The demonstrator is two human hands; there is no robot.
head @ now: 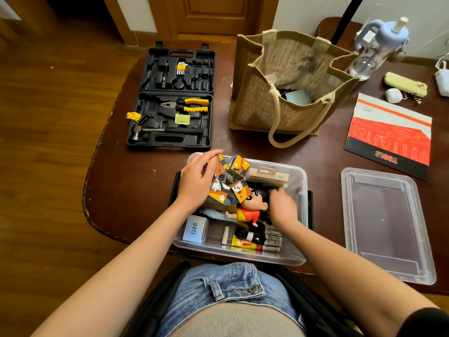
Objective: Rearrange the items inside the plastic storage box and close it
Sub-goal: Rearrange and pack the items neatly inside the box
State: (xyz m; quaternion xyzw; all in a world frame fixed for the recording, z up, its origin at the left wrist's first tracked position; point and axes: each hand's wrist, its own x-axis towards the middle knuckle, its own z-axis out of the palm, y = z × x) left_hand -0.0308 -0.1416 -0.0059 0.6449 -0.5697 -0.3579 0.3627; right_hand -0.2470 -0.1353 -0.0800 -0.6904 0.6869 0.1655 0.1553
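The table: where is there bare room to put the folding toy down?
Bare table lies left of the box, below the tool case. A narrower strip runs between box and lid, under the bag. The box is crowded: doll, markers, both hands.
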